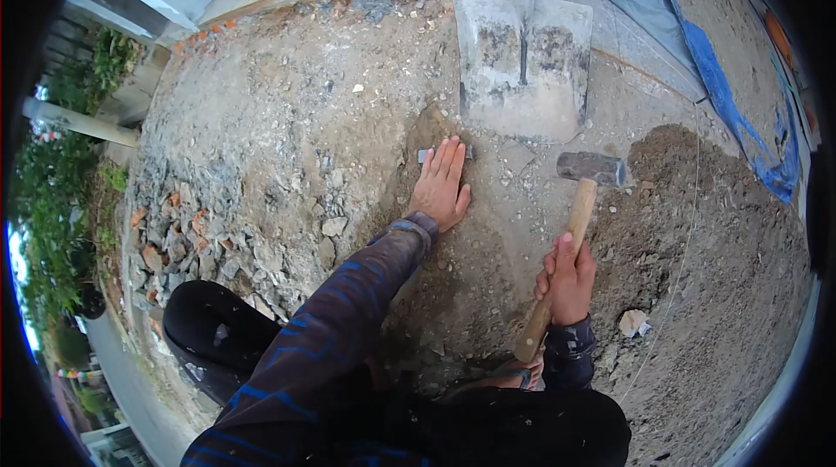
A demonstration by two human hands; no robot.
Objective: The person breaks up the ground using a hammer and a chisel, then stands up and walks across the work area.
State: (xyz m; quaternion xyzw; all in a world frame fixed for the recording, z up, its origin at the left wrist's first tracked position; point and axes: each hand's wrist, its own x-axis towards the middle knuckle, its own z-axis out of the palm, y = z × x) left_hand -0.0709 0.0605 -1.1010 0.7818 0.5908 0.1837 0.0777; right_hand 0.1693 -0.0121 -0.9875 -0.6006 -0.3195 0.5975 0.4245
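My right hand (570,286) is wrapped round the wooden handle of a club hammer (592,169), whose steel head points away from me over the dirt. My left hand (442,187) lies flat with its fingers stretched out, over a small grey flat piece (424,156) on the ground. Both ends of that piece show beside the fingers; its middle is hidden, and I cannot tell its material. Ahead of both hands lies a shovel (557,75), its broad blade smeared with dried mortar.
Broken stones and brick bits (178,236) are heaped at the left. At the right, a thin string (697,180) runs over darker loose soil (670,232). A blue tarp (710,67) lies at the upper right. A pale stone (633,322) sits near my right knee.
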